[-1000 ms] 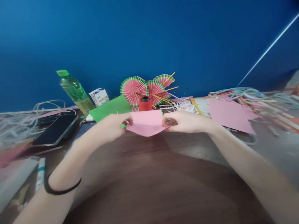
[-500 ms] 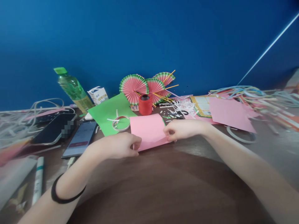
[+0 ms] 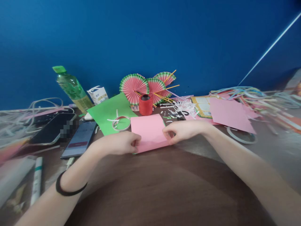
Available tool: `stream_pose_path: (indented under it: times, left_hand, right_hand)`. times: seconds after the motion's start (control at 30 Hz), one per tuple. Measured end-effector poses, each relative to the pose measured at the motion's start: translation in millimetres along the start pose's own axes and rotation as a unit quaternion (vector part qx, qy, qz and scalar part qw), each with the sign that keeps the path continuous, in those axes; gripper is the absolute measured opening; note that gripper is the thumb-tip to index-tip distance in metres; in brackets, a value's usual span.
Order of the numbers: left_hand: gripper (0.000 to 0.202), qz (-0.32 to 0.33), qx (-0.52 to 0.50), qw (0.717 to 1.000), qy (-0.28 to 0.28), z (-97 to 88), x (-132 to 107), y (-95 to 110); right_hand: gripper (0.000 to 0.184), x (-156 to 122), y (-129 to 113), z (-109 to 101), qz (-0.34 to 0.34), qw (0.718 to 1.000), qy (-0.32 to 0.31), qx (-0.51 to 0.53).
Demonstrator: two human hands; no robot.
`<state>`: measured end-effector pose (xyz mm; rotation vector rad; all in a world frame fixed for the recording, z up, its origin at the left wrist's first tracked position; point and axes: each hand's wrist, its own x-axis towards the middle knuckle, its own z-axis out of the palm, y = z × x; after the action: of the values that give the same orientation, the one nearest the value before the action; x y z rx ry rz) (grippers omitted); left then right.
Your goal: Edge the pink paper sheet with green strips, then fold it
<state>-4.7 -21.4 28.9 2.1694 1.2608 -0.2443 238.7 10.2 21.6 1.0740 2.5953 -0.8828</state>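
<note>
A pink sheet of paper (image 3: 150,131) lies on the dark table in front of me, with a thin green edge showing at its borders. My left hand (image 3: 125,142) pinches its lower left corner, the fingers curled. At the right edge my right hand (image 3: 181,131) grips the sheet between thumb and fingers. Just left of the pink paper, a roll of tape (image 3: 121,129) rests on a green sheet of paper (image 3: 110,108) with white paper strips. Behind the pink paper stands a red spool of thread (image 3: 145,106).
Pleated watermelon-patterned paper fans (image 3: 134,88) lean against the blue wall. At left are a green bottle (image 3: 72,88), a phone (image 3: 80,139) and a marker (image 3: 37,180). Shredded paper (image 3: 185,106), pink sheets (image 3: 230,114) and colored strips (image 3: 249,91) lie on the right.
My right hand has shifted slightly left along the pink paper's right edge. My left hand stays at the lower left corner, with its fingers a little more curled. The view has moved slightly.
</note>
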Motion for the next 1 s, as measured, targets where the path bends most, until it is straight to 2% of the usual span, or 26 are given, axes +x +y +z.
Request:
stream_pose_path:
  times: [0.1, 0.17, 0.23, 0.33, 0.4, 0.47, 0.5, 0.57, 0.63, 0.7, 0.73, 0.77, 0.8, 0.87, 0.93, 1.0]
  left_hand:
    - [0.017, -0.024, -0.057, 0.998, -0.001, -5.9, -1.2, -1.6]
    - [0.022, -0.034, -0.117, 0.992, 0.032, -10.9, -2.4, -2.1]
    - [0.024, -0.028, -0.143, 0.984, 0.105, -16.4, -4.8, -1.4]
    - [0.023, -0.009, -0.088, 0.961, 0.261, -24.4, -13.1, 4.0]
    - [0.02, 0.002, -0.026, 0.922, 0.386, -28.2, -21.9, 10.4]
    - [0.014, 0.034, 0.025, 0.861, 0.508, -30.0, -31.5, 17.2]
    - [0.01, 0.069, 0.044, 0.831, 0.55, -30.2, -36.0, 20.1]
    - [0.004, 0.156, 0.066, 0.783, 0.598, -29.9, -43.1, 23.7]
    - [0.01, 0.22, 0.081, 0.748, 0.621, -30.2, -47.3, 24.3]
    - [0.014, 0.241, 0.116, 0.725, 0.635, -31.6, -48.8, 22.8]
    - [0.013, 0.238, 0.138, 0.721, 0.636, -32.6, -48.6, 21.7]
    - [0.011, 0.225, 0.162, 0.724, 0.632, -33.6, -47.8, 20.5]
    - [0.008, 0.197, 0.185, 0.741, 0.615, -34.1, -46.3, 19.1]
    - [0.011, 0.111, 0.206, 0.812, 0.535, -33.0, -40.5, 15.4]
    - [0.016, 0.023, 0.189, 0.901, 0.39, -27.6, -30.7, 9.5]
    - [0.016, -0.006, 0.143, 0.957, 0.253, -18.3, -18.5, 1.9]
  right_hand:
    - [0.016, 0.4, 6.8, -0.9, 0.037, 0.994, 0.006, 0.104]
    - [0.019, -0.5, 9.9, -2.9, 0.055, 0.981, 0.037, 0.184]
    - [0.021, -3.7, 9.5, -6.0, 0.048, 0.969, 0.101, 0.22]
    - [0.021, -14.3, -0.2, -11.7, 0.032, 0.952, 0.251, 0.171]
    - [0.02, -24.2, -11.9, -14.5, 0.02, 0.919, 0.38, 0.097]
    - [0.019, -34.1, -24.8, -15.4, -0.013, 0.871, 0.489, 0.045]
    - [0.019, -38.4, -30.7, -15.0, -0.035, 0.845, 0.533, 0.024]
    - [0.017, -44.9, -39.7, -13.0, -0.075, 0.8, 0.595, -0.016]
    - [0.013, -48.1, -44.2, -10.5, -0.105, 0.77, 0.627, -0.057]
    - [0.01, -48.2, -44.4, -9.0, -0.117, 0.762, 0.631, -0.09]
    - [0.009, -47.2, -43.2, -8.9, -0.113, 0.77, 0.62, -0.103]
    - [0.009, -45.4, -41.3, -9.3, -0.101, 0.788, 0.597, -0.113]
    - [0.009, -43.0, -38.9, -9.9, -0.084, 0.816, 0.559, -0.121]
    - [0.01, -35.9, -32.9, -10.8, -0.046, 0.886, 0.444, -0.127]
    - [0.012, -25.7, -25.3, -9.5, -0.021, 0.944, 0.308, -0.114]
    - [0.012, -13.5, -16.8, -4.7, -0.008, 0.975, 0.208, -0.082]
